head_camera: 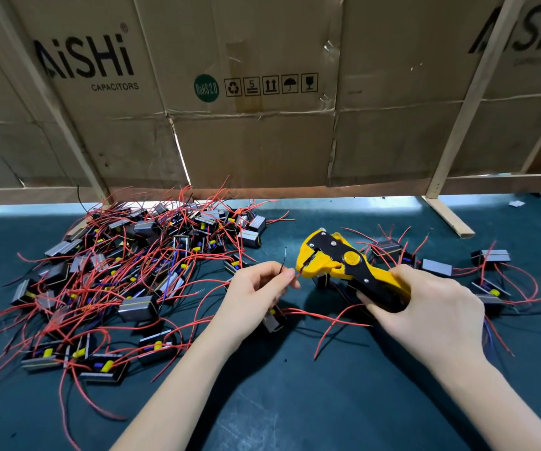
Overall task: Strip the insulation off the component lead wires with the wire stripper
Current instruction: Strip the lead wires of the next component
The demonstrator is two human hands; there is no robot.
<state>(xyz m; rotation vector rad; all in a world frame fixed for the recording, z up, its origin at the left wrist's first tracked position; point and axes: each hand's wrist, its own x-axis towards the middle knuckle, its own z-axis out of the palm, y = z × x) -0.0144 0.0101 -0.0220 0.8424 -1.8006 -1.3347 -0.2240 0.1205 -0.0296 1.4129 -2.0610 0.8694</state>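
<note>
While our right hand (438, 307) grips the wire stripper (344, 265) handles, our left hand (256, 288) pinches the thin, floppy red lead wire (297, 275) near its tip, at the jaws.

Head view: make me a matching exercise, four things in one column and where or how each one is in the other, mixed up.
Things
1. stripper
2. red lead
3. big pile
4. cardboard

States
A. standing behind the mat
B. gripped in the right hand
C. pinched by the left hand, tip at the tool's mouth
D. heaped on the left of the mat

Pairs: 1-B, 2-C, 3-D, 4-A
</note>
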